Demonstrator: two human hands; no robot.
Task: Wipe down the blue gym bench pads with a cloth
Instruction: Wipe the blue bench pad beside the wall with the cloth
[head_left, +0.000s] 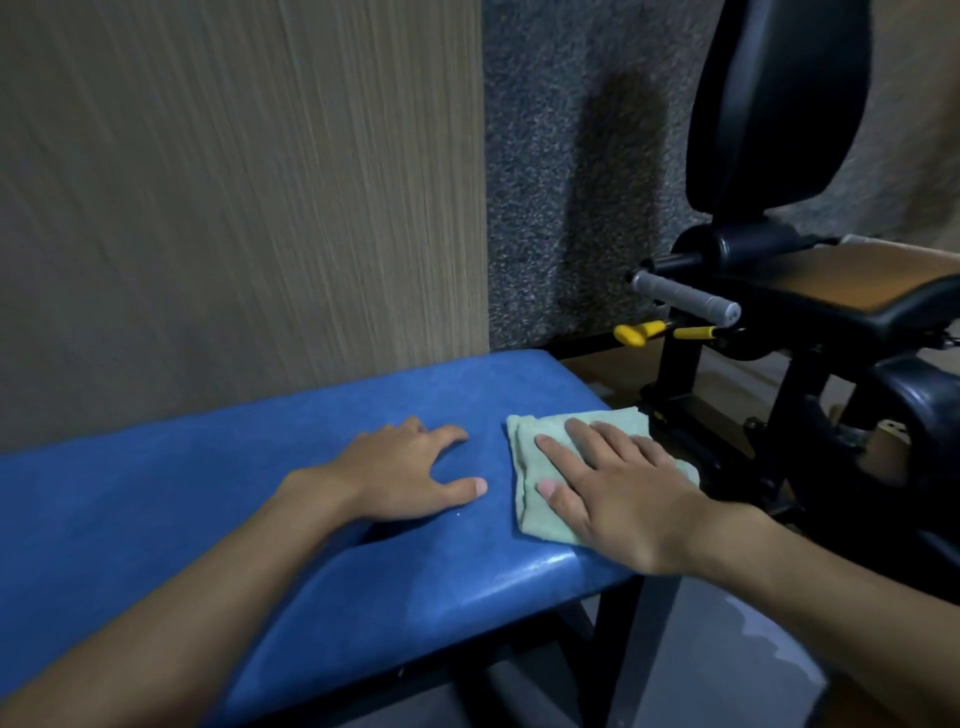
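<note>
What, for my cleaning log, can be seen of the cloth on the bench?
The cloth is pale green, soft terry-like fabric, folded into a flat layered rectangle. It lies on the right end of the blue bench pad. The right hand presses flat on it, fingers straight, covering much of it. The left hand rests on the pad beside it, apart.

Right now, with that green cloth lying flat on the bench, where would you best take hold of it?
Probably the stacked left edge of the cloth, pinched from above on the side nearest the left hand. It lies folded flat on the blue pad, and the right hand presses flat over its right part, leaving that edge free.
</note>
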